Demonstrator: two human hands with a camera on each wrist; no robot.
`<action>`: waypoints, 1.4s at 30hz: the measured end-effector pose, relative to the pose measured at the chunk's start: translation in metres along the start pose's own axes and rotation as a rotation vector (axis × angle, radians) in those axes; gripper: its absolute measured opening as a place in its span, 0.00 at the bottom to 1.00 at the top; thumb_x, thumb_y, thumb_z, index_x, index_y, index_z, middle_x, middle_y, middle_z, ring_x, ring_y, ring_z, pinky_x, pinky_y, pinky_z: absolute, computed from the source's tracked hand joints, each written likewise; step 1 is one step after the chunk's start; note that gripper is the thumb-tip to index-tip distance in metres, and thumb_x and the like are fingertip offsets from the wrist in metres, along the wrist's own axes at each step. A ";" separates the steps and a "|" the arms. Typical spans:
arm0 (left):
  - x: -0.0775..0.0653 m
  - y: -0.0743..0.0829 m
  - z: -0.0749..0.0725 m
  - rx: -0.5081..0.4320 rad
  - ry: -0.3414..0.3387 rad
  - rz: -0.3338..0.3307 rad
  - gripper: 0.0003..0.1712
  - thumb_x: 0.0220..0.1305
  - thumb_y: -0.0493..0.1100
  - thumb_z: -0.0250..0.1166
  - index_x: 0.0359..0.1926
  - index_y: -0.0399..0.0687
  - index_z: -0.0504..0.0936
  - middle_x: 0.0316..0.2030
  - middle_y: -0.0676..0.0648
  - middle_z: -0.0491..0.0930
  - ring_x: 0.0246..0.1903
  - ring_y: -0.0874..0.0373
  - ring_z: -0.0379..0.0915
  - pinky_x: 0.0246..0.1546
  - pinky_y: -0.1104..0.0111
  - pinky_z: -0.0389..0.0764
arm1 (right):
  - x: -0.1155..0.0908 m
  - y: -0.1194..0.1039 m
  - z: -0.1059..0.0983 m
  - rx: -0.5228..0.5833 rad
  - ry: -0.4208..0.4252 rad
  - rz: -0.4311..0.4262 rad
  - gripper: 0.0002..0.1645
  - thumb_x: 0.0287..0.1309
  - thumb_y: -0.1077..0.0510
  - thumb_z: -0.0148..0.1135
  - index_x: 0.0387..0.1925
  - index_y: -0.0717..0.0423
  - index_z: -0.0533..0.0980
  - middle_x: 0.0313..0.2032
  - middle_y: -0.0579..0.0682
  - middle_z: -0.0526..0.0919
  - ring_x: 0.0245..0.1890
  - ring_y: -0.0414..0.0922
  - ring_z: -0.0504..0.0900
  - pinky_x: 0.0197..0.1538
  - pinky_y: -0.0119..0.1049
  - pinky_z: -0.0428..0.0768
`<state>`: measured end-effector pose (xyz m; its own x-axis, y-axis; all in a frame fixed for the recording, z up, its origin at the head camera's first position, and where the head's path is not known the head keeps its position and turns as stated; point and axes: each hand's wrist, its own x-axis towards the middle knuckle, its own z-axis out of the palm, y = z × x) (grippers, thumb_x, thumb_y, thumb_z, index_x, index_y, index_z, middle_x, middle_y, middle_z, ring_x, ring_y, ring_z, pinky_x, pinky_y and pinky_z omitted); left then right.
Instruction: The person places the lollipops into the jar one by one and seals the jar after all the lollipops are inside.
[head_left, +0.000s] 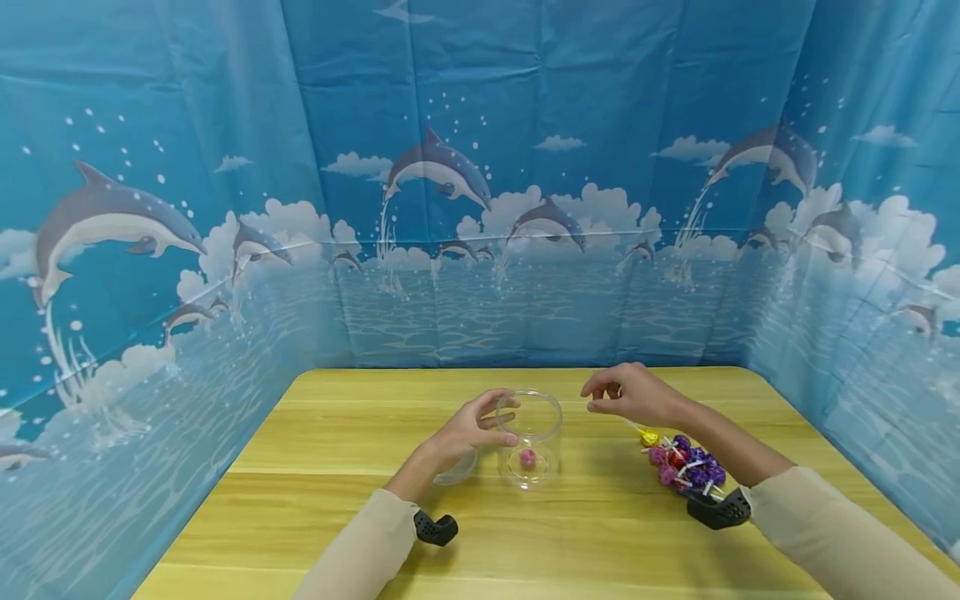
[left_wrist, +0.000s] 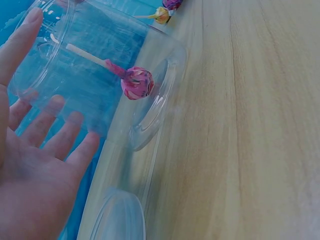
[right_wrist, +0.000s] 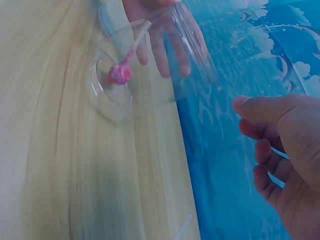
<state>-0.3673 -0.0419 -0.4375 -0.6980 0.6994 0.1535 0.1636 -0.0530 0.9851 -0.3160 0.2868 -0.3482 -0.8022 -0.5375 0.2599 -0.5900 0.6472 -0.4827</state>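
A clear plastic jar [head_left: 528, 429] stands upright on the table with one pink lollipop [left_wrist: 137, 83] inside, its white stick leaning up. My left hand [head_left: 472, 429] cups the jar's left side; thumb and fairly straight fingers lie against or close to its wall. Right of the jar my right hand [head_left: 637, 396] hovers, fingers loosely bent and nothing between them. Below it a yellow lollipop [head_left: 649, 437] lies at the edge of a pile of purple, pink and red lollipops [head_left: 697, 468]. A clear round lid [left_wrist: 120, 217] lies left of the jar, partly hidden by my left hand.
The wooden table [head_left: 570, 542] has light yellow planks. Behind and at both sides hangs a blue dolphin-print curtain [head_left: 525, 308], meeting the table's far edge. A black wrist device [head_left: 435, 528] sits on my left wrist, another [head_left: 718, 508] on my right.
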 end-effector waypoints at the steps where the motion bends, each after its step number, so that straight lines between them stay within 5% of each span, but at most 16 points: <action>1: 0.000 -0.001 0.000 0.001 0.000 -0.002 0.44 0.67 0.40 0.73 0.78 0.51 0.62 0.75 0.38 0.61 0.74 0.42 0.57 0.63 0.56 0.76 | -0.003 0.001 -0.001 -0.003 -0.001 0.006 0.09 0.70 0.60 0.66 0.48 0.56 0.86 0.35 0.40 0.84 0.29 0.39 0.79 0.32 0.37 0.80; 32: 0.000 -0.003 -0.002 -0.006 -0.001 0.018 0.46 0.66 0.43 0.75 0.78 0.51 0.62 0.76 0.35 0.59 0.75 0.38 0.54 0.63 0.56 0.76 | -0.090 0.037 -0.015 -0.009 0.042 0.103 0.10 0.69 0.58 0.68 0.47 0.59 0.85 0.33 0.40 0.84 0.28 0.36 0.77 0.30 0.35 0.78; 42: 0.001 -0.005 -0.002 0.003 0.005 0.011 0.44 0.66 0.42 0.75 0.78 0.54 0.64 0.74 0.39 0.62 0.75 0.40 0.56 0.64 0.57 0.75 | -0.134 0.062 -0.009 0.036 0.044 0.153 0.10 0.69 0.60 0.68 0.47 0.62 0.85 0.34 0.40 0.84 0.30 0.36 0.78 0.29 0.34 0.78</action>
<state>-0.3695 -0.0422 -0.4419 -0.6996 0.6954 0.1645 0.1731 -0.0585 0.9832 -0.2455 0.4039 -0.4052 -0.8863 -0.4090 0.2173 -0.4574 0.6994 -0.5492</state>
